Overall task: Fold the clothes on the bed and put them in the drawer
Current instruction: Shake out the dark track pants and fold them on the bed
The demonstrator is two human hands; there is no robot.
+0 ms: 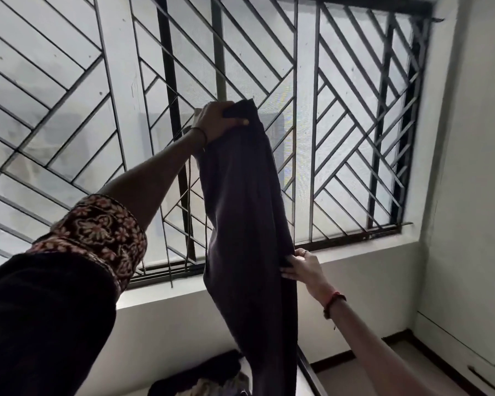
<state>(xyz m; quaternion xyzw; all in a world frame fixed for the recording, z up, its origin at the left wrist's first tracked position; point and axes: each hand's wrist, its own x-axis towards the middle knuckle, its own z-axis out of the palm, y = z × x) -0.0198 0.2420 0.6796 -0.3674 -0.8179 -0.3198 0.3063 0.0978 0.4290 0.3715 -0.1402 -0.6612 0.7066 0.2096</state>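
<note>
Head: L hand (pixel 217 121), R hand (pixel 300 267) hold garment (pixel 240 210) edges.

No text, label, brand, number or sign could be read anywhere in the view. No legible tag or print was made out on the dark garment (pixel 249 210), and only a floral pattern, without lettering, was seen on the sleeve cuff (pixel 97 230).
</note>
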